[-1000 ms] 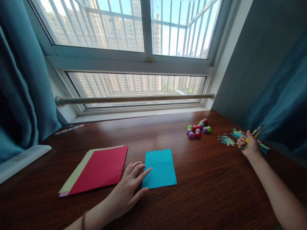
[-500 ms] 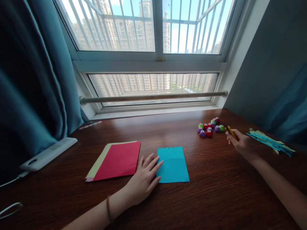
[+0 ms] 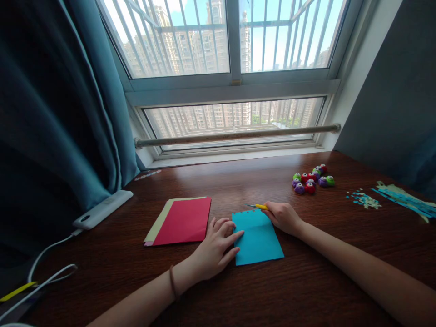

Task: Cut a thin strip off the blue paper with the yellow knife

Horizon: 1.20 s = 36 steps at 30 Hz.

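A sheet of blue paper [image 3: 259, 240] lies on the table, with a row of small notches or holes along its top edge. My left hand [image 3: 220, 247] rests on the sheet's left side, its fingers spread and pressing down. My right hand [image 3: 282, 217] is closed around a yellow craft knife [image 3: 261, 206], by the paper's top right corner. The knife's thin dark blade points left, over or just above the top edge. Whether the tip touches the paper I cannot tell.
Red and pale green sheets [image 3: 184, 222] lie stacked at left. Small googly-eyed toys [image 3: 309, 181] sit at the back right, near paper bits [image 3: 366, 200] and cut strips [image 3: 405, 200]. A white device [image 3: 104, 209] with a cable is by the curtain.
My right hand has moved left with the craft knife, from beside the toys to the blue paper's top edge. My left hand stays on the paper. The view has shifted slightly.
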Motion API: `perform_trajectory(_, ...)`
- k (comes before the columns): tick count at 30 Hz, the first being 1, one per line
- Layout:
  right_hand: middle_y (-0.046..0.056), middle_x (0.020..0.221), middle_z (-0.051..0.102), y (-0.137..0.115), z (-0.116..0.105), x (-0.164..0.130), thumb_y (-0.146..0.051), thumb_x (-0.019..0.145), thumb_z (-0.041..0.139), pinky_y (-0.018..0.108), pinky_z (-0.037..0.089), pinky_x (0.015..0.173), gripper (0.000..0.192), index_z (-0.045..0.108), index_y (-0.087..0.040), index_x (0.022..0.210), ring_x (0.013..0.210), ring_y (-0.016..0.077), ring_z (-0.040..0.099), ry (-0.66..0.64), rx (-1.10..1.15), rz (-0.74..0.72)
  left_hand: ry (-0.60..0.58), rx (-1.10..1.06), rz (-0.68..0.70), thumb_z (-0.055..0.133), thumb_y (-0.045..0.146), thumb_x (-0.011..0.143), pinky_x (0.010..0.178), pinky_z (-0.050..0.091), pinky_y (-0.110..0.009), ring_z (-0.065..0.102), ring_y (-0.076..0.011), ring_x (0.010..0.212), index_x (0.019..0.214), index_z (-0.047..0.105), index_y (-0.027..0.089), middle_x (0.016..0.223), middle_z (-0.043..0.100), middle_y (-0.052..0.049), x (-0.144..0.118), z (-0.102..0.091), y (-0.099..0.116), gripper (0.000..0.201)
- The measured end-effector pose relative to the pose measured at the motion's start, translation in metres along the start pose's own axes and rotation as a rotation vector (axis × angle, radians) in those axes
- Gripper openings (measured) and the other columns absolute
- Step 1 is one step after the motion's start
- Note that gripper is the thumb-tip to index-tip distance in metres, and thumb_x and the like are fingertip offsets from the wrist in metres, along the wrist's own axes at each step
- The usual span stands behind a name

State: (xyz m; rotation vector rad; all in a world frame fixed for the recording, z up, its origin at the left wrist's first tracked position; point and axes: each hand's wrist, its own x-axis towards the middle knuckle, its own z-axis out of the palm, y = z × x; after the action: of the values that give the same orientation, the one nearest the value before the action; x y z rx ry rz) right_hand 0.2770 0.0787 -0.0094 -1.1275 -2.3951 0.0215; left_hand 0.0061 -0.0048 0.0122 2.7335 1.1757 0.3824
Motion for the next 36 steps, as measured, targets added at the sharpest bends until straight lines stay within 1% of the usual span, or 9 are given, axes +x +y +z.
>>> perform_trajectory(3, 0.004, 0.070, 0.059, 0.0046, 0.0058, -0.0048, -0.043, 0.099, 0.024, 0.027, 0.025, 0.054, 0.042, 0.052, -0.016, 0.084, 0.063, 0.0198, 0.058, -0.018, -0.004, 0.034, -0.027, 0.020, -0.005, 0.047, 0.034, 0.093, 0.104, 0.012, -0.061, 0.023, -0.0316, 0.126, 0.132, 0.041, 0.029, 0.133, 0.036, -0.008, -0.0008, 0.0000, 0.0006, 0.040)
perform_trajectory(7, 0.004, 0.071, 0.059, 0.0050, 0.0067, -0.0055, -0.048, 0.098, 0.020, 0.027, 0.022, 0.052, 0.046, 0.051, -0.017, 0.084, 0.062, 0.0200, 0.058, -0.051, -0.051, 0.040, -0.077, 0.031, 0.000, 0.046, 0.036, 0.093, 0.103, 0.011, -0.061, 0.017, -0.0317, 0.130, 0.133, 0.039, 0.030, 0.141, 0.030, -0.006, -0.0011, -0.0023, 0.0031, 0.041)
perform_trajectory(10, 0.003, 0.072, 0.059, 0.0045, 0.0071, -0.0052, -0.051, 0.098, 0.016, 0.027, 0.020, 0.051, 0.050, 0.051, -0.017, 0.085, 0.062, 0.0204, 0.058, -0.056, -0.080, 0.049, -0.089, 0.028, -0.024, 0.046, 0.036, 0.093, 0.104, 0.011, -0.060, 0.017, -0.0305, 0.131, 0.133, 0.040, 0.030, 0.141, 0.031, -0.005, -0.0010, -0.0052, 0.0058, 0.040)
perform_trajectory(14, 0.004, 0.069, 0.059, 0.0052, 0.0082, -0.0060, -0.054, 0.097, 0.009, 0.028, 0.018, 0.049, 0.056, 0.050, -0.018, 0.084, 0.059, 0.0213, 0.058, -0.046, -0.132, 0.082, -0.063, 0.022, -0.027, 0.045, 0.038, 0.094, 0.105, 0.011, -0.057, 0.018, -0.0289, 0.131, 0.131, 0.042, 0.030, 0.140, 0.033, -0.004, -0.0017, -0.0060, 0.0078, 0.038)
perform_trajectory(18, 0.003, 0.067, 0.059, 0.0067, 0.0102, -0.0069, -0.058, 0.095, 0.006, 0.027, 0.016, 0.048, 0.060, 0.049, -0.019, 0.084, 0.057, 0.0216, 0.057, -0.057, -0.162, 0.101, -0.052, 0.035, -0.021, 0.045, 0.039, 0.094, 0.106, 0.011, -0.056, 0.019, -0.0283, 0.130, 0.132, 0.041, 0.030, 0.140, 0.034, -0.003, -0.0025, -0.0040, 0.0074, 0.039)
perform_trajectory(21, 0.003, 0.068, 0.059, 0.0078, 0.0110, -0.0075, -0.059, 0.094, 0.005, 0.027, 0.015, 0.047, 0.060, 0.050, -0.019, 0.086, 0.056, 0.0217, 0.057, -0.057, -0.175, 0.086, -0.054, 0.041, -0.014, 0.044, 0.041, 0.094, 0.106, 0.011, -0.055, 0.019, -0.0282, 0.131, 0.132, 0.041, 0.030, 0.140, 0.034, -0.004, -0.0025, -0.0028, 0.0064, 0.040)
perform_trajectory(26, 0.004, 0.065, 0.058, 0.0085, 0.0106, -0.0085, -0.057, 0.095, 0.004, 0.027, 0.015, 0.047, 0.061, 0.049, -0.019, 0.083, 0.055, 0.0215, 0.057, -0.043, -0.184, 0.065, -0.048, 0.055, -0.019, 0.042, 0.043, 0.094, 0.106, 0.011, -0.055, 0.017, -0.0274, 0.132, 0.132, 0.040, 0.031, 0.141, 0.033, -0.002, -0.0032, -0.0016, 0.0064, 0.040)
perform_trajectory(33, 0.005, 0.063, 0.058, 0.0068, 0.0094, -0.0090, -0.054, 0.096, 0.008, 0.028, 0.017, 0.045, 0.057, 0.049, -0.018, 0.080, 0.052, 0.0200, 0.056, -0.016, -0.190, 0.057, -0.045, 0.068, -0.033, 0.044, 0.042, 0.094, 0.105, 0.012, -0.057, 0.017, -0.0285, 0.132, 0.132, 0.041, 0.030, 0.141, 0.033, -0.004, -0.0034, 0.0001, 0.0078, 0.040)
perform_trajectory(36, 0.005, 0.064, 0.058, 0.0061, 0.0084, -0.0093, -0.050, 0.097, 0.012, 0.028, 0.018, 0.046, 0.052, 0.050, -0.018, 0.080, 0.053, 0.0195, 0.056, -0.021, -0.181, 0.055, -0.045, 0.064, -0.037, 0.045, 0.042, 0.094, 0.105, 0.012, -0.056, 0.018, -0.0284, 0.131, 0.132, 0.041, 0.031, 0.140, 0.033, -0.003, -0.0034, 0.0004, 0.0083, 0.040)
